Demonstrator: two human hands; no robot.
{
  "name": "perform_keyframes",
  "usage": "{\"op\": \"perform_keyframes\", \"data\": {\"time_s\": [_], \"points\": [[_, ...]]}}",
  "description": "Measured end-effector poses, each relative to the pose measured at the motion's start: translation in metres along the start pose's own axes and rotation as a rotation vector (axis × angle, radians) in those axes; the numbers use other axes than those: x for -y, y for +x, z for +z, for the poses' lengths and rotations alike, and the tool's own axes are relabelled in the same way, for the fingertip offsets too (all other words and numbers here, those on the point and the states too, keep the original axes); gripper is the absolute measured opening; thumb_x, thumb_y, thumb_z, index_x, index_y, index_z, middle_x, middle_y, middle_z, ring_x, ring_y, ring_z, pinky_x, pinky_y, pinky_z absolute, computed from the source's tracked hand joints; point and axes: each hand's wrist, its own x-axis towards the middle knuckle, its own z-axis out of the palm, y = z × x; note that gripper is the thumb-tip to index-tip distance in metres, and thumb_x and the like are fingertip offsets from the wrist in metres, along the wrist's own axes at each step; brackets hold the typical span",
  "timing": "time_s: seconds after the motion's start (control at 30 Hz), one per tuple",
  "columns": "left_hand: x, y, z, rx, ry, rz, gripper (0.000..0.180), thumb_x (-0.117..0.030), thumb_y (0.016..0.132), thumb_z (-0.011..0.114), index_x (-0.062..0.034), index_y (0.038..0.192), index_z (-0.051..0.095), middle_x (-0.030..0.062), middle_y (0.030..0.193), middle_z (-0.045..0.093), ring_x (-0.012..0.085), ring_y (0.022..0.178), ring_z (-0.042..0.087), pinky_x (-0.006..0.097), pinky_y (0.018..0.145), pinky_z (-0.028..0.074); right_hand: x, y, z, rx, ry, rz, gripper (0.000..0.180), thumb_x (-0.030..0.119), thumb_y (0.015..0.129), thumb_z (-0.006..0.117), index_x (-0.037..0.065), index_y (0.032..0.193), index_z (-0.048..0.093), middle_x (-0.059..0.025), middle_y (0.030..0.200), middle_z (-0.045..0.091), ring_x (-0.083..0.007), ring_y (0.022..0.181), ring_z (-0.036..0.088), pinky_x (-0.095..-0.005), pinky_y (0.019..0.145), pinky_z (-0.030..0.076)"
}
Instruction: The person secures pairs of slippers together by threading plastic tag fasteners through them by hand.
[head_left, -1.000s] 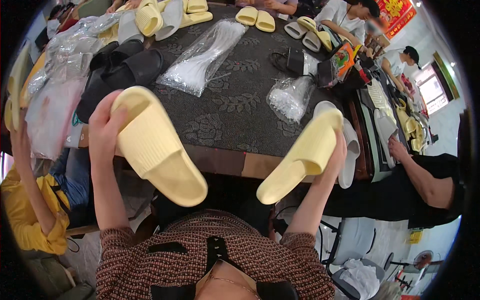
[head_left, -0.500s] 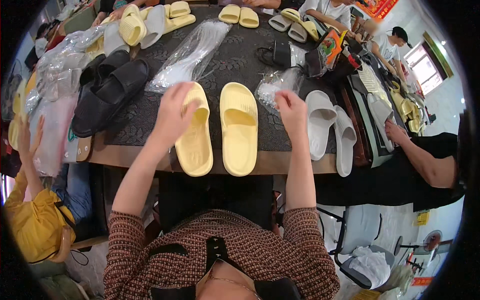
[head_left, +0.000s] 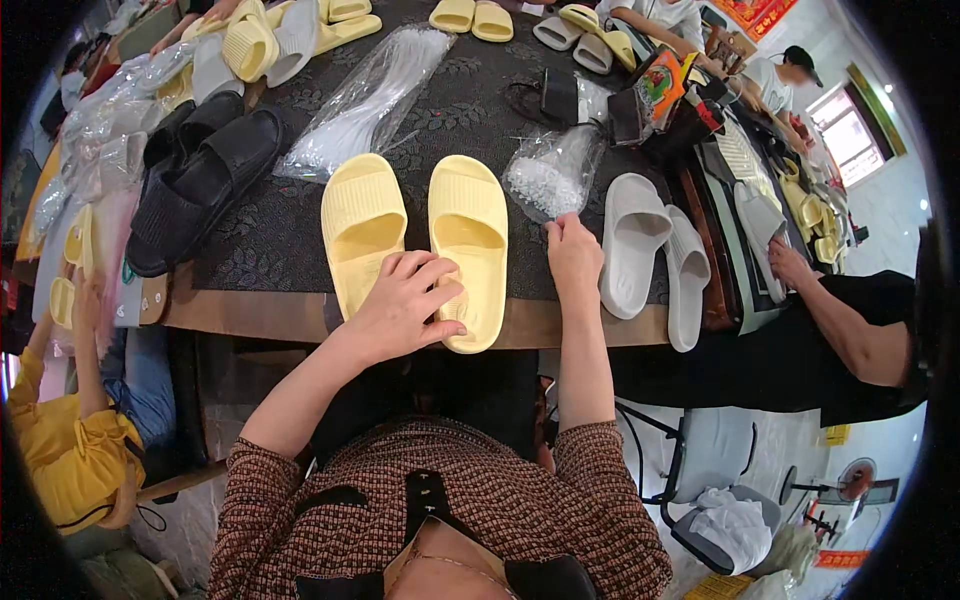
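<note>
Two yellow ribbed slide slippers, a left one point(head_left: 364, 210) and a right one point(head_left: 467, 205), lie side by side at the near table edge, toes pointing away. My left hand point(head_left: 405, 305) is across their heel ends, fingers bent and spread over the inner edge of the right slipper. It hides the left slipper's heel. My right hand point(head_left: 575, 262) is closed in a pinch at the near edge of a clear plastic bag point(head_left: 548, 182) of small white pieces. Whatever its fingertips hold is hidden.
Grey slippers point(head_left: 634, 245) stand right of my right hand. Black slippers point(head_left: 215, 175) lie left. A bag of long white strips point(head_left: 375, 100) lies farther back, and a black box point(head_left: 560, 97) beyond the small bag. People sit on both sides; a person's hand point(head_left: 790, 265) holds a grey slipper.
My left hand has come from the left slipper's strap down and right to the heels. My right hand has moved slightly nearer me. The yellow slippers have shifted a little left and away.
</note>
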Motion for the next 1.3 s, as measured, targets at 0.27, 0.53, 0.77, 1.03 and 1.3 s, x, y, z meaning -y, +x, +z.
{"op": "perform_keyframes", "data": {"time_s": [0.27,0.53,0.77,1.03,1.3], "points": [[0.000,0.000,-0.001,-0.116,-0.005,-0.004,0.038,-0.027,0.072,0.072,-0.0073,0.102,0.060,0.0063,0.106,0.055,0.0274,0.101,0.049,0.040,0.088,0.036,0.052,-0.031,-0.053,0.066,0.489,-0.027,0.013,0.013,0.082,0.060,0.003,0.076,0.057,-0.0164,0.067,0.061,-0.0329,0.062,0.061,-0.0392,0.055,0.048],[-0.020,0.009,-0.015,-0.513,-0.114,0.068,0.032,0.005,0.066,0.069,-0.0009,0.097,0.064,0.0091,0.091,0.061,0.0269,0.080,0.056,0.035,0.071,0.045,0.122,-0.090,-0.116,0.259,0.694,-0.446,0.005,0.002,0.075,0.063,0.001,0.075,0.058,-0.0123,0.063,0.056,-0.0241,0.054,0.057,-0.0298,0.051,0.046],[-0.025,-0.010,-0.009,-0.530,-0.465,-0.153,0.020,0.007,0.079,0.063,0.0018,0.098,0.064,0.0111,0.093,0.064,0.0232,0.091,0.060,0.029,0.076,0.051,0.115,-0.085,-0.115,0.384,0.898,-0.509,0.009,0.008,0.079,0.063,0.003,0.086,0.059,-0.0138,0.076,0.062,-0.0302,0.065,0.061,-0.0352,0.057,0.049],[-0.037,-0.030,-0.032,-0.606,-0.937,-0.524,0.017,-0.003,0.090,0.055,0.0026,0.104,0.062,0.0103,0.087,0.065,0.0140,0.073,0.060,0.026,0.068,0.050,0.086,-0.073,-0.054,0.153,0.672,-0.412,0.016,0.007,0.081,0.062,0.000,0.096,0.061,-0.0156,0.086,0.063,-0.0329,0.078,0.062,-0.0380,0.068,0.050],[-0.021,-0.066,-0.046,-0.760,-1.232,-0.849,0.041,-0.006,0.091,0.054,-0.0011,0.128,0.038,0.0072,0.070,0.056,0.0087,0.056,0.050,0.019,0.047,0.040,0.079,-0.097,-0.087,0.098,0.601,-0.560,0.013,0.002,0.074,0.068,0.000,0.087,0.066,-0.0118,0.078,0.065,-0.0275,0.073,0.063,-0.0348,0.065,0.050]]}}
